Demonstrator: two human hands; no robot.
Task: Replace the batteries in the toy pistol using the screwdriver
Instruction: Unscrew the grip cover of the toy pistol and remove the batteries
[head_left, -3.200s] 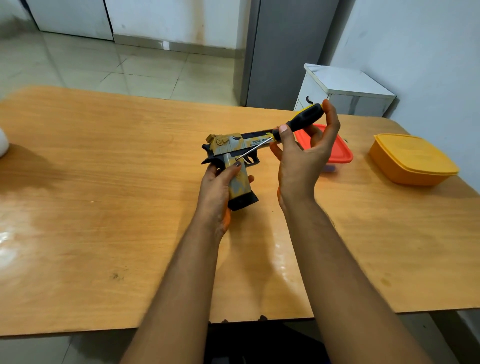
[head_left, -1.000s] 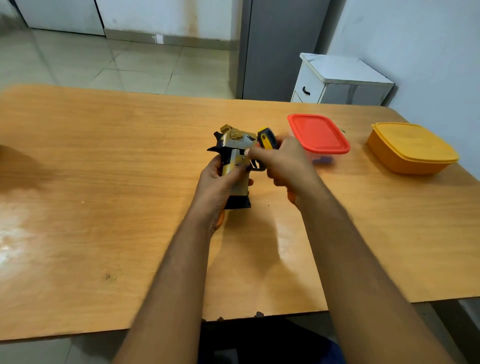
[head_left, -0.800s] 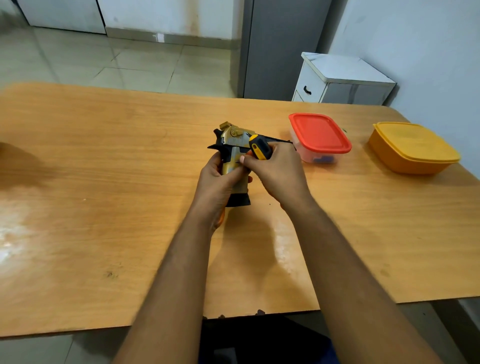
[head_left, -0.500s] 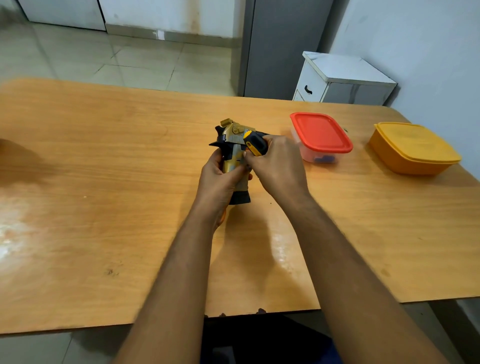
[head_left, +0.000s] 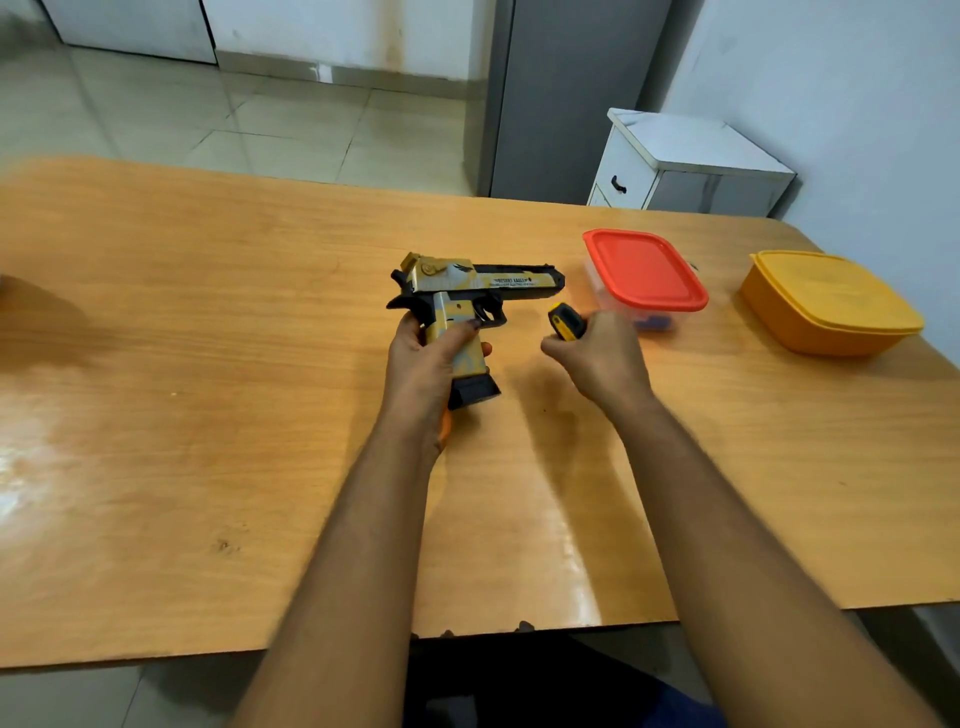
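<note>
Screwdriver (head_left: 566, 322) off the toy pistol (head_left: 475, 291): from my remote seat I watch the right hand (head_left: 597, 358) pull clear to the right, fist wrapped around the yellow-and-black handle, blade hidden and the hand blurred with motion. Half a second ago that hand was pressed against the pistol's side, the handle butt poking up beside the slide. The left hand (head_left: 423, 364) still clamps the grip, fingers curled round it, holding the gun over the wooden table (head_left: 208, 364) with its barrel pointing right toward the red-lidded box (head_left: 644, 270). An orange box (head_left: 831, 306) sits farther right. I judge the screw work on this side finished or paused; whether a screw came out, I cannot tell. No batteries or open compartment show yet.
</note>
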